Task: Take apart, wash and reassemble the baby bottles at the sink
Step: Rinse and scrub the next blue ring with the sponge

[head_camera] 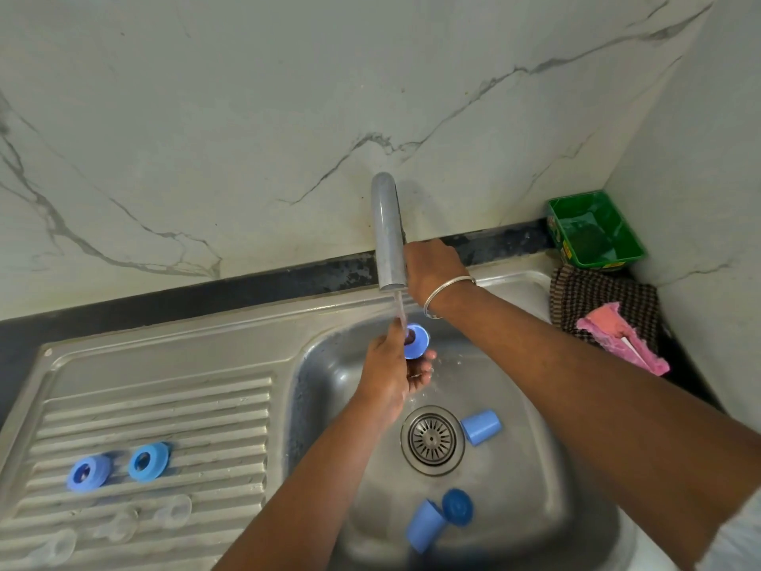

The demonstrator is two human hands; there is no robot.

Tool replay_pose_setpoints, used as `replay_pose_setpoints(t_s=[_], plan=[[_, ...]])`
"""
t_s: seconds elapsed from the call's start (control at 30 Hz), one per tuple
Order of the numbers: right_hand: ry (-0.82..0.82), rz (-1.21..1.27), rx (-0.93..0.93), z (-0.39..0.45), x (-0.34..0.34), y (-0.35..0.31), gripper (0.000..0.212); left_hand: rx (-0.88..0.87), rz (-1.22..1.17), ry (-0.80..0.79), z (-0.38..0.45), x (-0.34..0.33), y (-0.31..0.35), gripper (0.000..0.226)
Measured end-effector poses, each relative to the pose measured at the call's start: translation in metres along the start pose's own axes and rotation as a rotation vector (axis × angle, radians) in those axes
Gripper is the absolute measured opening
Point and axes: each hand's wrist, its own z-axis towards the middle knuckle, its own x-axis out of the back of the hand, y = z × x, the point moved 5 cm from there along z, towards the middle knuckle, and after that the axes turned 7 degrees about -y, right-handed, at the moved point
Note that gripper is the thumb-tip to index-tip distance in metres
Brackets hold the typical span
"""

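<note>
My left hand (389,370) holds a blue screw ring (416,341) under a thin stream of water from the grey tap spout (387,232). My right hand (432,267) reaches behind the spout, closed on something hidden there, a bangle on its wrist. Two blue rings (88,472) (149,462) lie on the ribbed drainboard (164,405), with three clear teats (175,511) in front of them. In the steel basin (535,488) lie two light blue caps (481,426) (424,525) and a darker blue lid (458,506).
A round drain strainer (432,438) sits mid-basin. At the back right corner stands a green tub (595,230), with a brown checked cloth (601,302) and a pink cloth (622,335) below it. The marble wall rises directly behind the sink.
</note>
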Motion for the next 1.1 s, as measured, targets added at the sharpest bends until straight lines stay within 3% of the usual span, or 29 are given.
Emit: replay_pose_setpoints(t_s=[0.17,0.3,0.57,0.73,0.83,0.97,1.1], plan=[[0.008,0.007,0.001,0.0,-0.001,0.001,0.027,0.232,-0.34,-0.054,0.003,-0.008,0.007,0.036],[0.011,0.011,0.009,0.002,-0.002,0.003,0.028,0.359,-0.316,-0.109,0.0,-0.015,0.001,0.031],[0.014,0.011,0.011,0.002,-0.003,0.003,0.03,0.305,-0.397,-0.011,0.014,-0.005,0.002,0.029],[0.004,0.031,0.007,0.003,-0.005,0.003,0.031,0.399,-0.356,-0.096,0.005,-0.007,-0.013,0.031],[0.028,0.063,0.004,0.004,-0.007,0.005,0.028,0.419,-0.24,-0.071,0.004,-0.006,-0.019,0.037],[0.091,0.187,-0.002,0.011,-0.012,0.015,0.026,0.312,0.023,0.092,0.009,0.001,-0.015,0.032],[0.138,0.301,-0.006,0.018,-0.018,0.026,0.036,0.043,0.305,0.082,0.012,0.004,0.003,0.013]])
